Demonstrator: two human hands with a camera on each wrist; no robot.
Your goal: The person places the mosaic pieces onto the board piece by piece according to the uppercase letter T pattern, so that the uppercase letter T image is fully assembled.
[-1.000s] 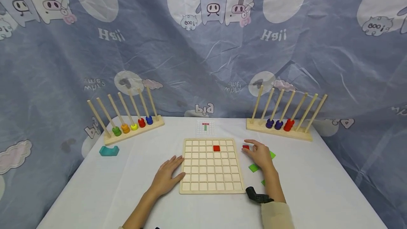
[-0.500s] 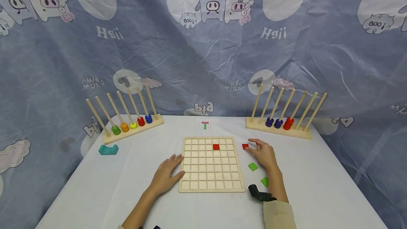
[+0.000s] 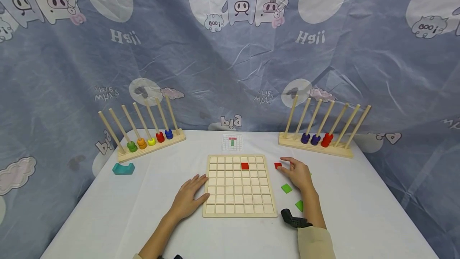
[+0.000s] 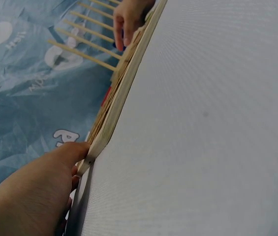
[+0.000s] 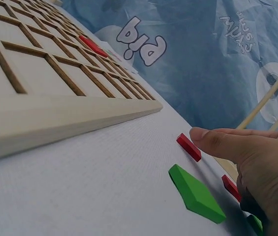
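My left hand rests against the left edge of the wooden grid board, fingers extended, thumb touching the rim. One red square tile sits in a cell of the board's second row. To the right of the board my right hand hovers with thumb and index finger apart. Just left of the thumb lies a loose red tile. In the right wrist view, a second red tile is partly hidden by the hand. A green tile lies nearby, and another green tile is beside the forearm.
A card with a red and green T pattern lies behind the board. Peg racks with coloured beads stand at the back left and back right. A teal curved block is at the left. A patterned curtain hangs behind.
My right hand has shifted slightly right, so the loose red tile and the green tiles show more. The left hand stays on the board's edge. Little differs in the last half second.
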